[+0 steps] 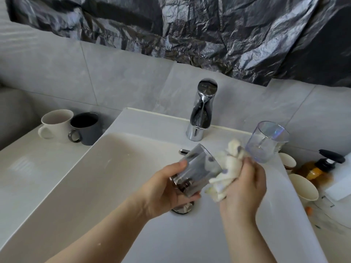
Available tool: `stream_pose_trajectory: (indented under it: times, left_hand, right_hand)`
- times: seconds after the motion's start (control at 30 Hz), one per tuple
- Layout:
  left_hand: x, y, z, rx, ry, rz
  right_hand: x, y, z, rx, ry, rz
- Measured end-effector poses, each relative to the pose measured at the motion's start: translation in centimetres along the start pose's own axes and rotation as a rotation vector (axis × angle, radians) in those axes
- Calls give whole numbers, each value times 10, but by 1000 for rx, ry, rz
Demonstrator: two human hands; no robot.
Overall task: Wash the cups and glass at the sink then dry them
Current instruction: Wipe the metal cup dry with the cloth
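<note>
Grey glass is up over the sink, tipped on its side, mouth pointing away and to the right. The left grip has it clenched round the base end, thumb on top, fingers underneath. Right at the mouth, the cloth, white and bunched, touches the rim, and the right grip is closed round that cloth from below. The two grips sit close, with glass and cloth between them. Directly under the left grip, the drain peeks out. Just beyond the right grip, past the cloth, a clear glass stands upright on the sink's edge. Ahead of both grips is the tap. Well off to the left grip's side, on the bench, a white mug and a grey mug stand side by side. Out past the right grip are a pump bottle and paper cups.
</note>
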State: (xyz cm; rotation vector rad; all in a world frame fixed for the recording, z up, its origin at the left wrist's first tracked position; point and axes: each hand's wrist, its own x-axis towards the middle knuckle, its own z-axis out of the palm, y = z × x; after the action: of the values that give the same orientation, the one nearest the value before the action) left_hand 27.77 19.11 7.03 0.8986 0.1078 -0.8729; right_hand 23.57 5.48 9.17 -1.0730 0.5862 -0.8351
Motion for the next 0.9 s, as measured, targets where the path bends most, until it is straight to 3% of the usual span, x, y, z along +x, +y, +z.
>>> stream_pose_trajectory:
  times: [0.1,0.2,0.37,0.47,0.6,0.73,0.83,0.9]
  left_hand:
    - [5,0,-4,-77,-46,32]
    - [7,-1,-5,-83,-68,92]
    - [7,-2,-6,84,-12,86]
    - [1,-7,-2,276,73,88]
    - [-1,-15,17,358,58,50]
    - [17,-9,27,244,136,31]
    - [28,-2,19,223,217,184]
    - [27,-5,16,276,244,278]
  right_hand:
    - [12,-7,-14,27,33,75]
    - [14,-4,-14,14,-86,163]
    - [2,11,-6,-30,-445,132]
    - [2,12,-8,-95,-428,133]
    - [3,14,-9,-161,-307,61]
    - [-10,22,-4,-367,-535,-115]
    - [-30,38,0,-623,-717,-252]
    - [-29,46,2,-642,-652,-275]
